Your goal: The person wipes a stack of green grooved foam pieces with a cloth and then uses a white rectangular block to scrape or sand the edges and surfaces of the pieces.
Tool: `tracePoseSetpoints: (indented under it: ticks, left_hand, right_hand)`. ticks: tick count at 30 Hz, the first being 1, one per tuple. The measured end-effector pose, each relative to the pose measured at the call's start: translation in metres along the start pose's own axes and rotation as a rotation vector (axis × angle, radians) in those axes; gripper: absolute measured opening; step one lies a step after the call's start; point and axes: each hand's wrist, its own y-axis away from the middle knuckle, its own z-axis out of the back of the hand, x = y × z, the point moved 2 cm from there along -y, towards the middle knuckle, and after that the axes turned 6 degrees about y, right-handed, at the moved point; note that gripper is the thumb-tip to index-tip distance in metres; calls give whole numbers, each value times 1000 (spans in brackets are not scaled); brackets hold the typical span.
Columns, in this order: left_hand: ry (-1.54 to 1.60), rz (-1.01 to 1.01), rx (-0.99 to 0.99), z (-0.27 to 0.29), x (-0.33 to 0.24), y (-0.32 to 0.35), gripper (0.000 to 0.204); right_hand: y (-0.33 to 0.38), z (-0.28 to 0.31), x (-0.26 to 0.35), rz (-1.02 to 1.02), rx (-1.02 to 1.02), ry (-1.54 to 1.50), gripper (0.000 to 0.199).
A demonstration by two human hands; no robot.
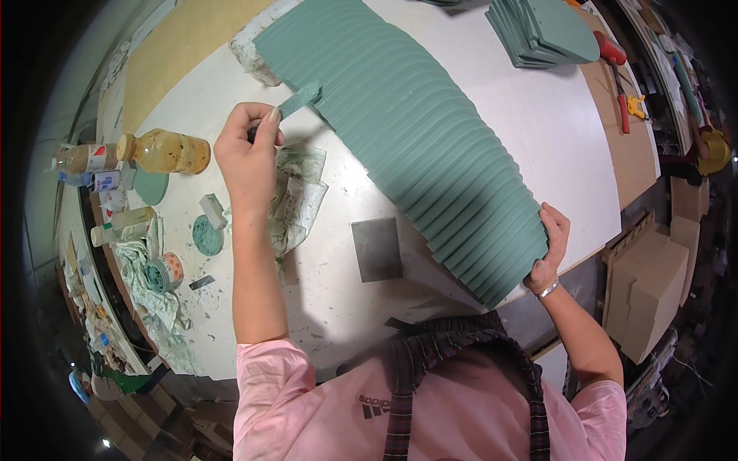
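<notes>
White tabletop (561,154) bears a fanned stack of flat green panels (430,131), cropped above; left hand (250,154) pinches a flat green-smeared blade (298,101), handle mostly hidden; right hand (552,242) touches the stack's near end, grip unclear.

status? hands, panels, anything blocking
Left hand holding blade at edge of panels. Right hand at their near end. Panels fanned, overlapping. Nothing plainly blocking; dark plate close by.

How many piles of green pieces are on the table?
2 plainly: the fanned row in the middle, the stack at top right. Others may lie beyond the top edge.
</notes>
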Motion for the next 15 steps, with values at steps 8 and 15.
tracePoseSetpoints:
  ticks: [8,15]
  left_hand:
    - [188,125,-82,38,10,44,19]
    - [-30,226,-487,135,55,124,13]
  right_hand:
    - [6,1,-1,-73,22,-20,86]
    - [5,-4,-2,-10,24,-66,89]
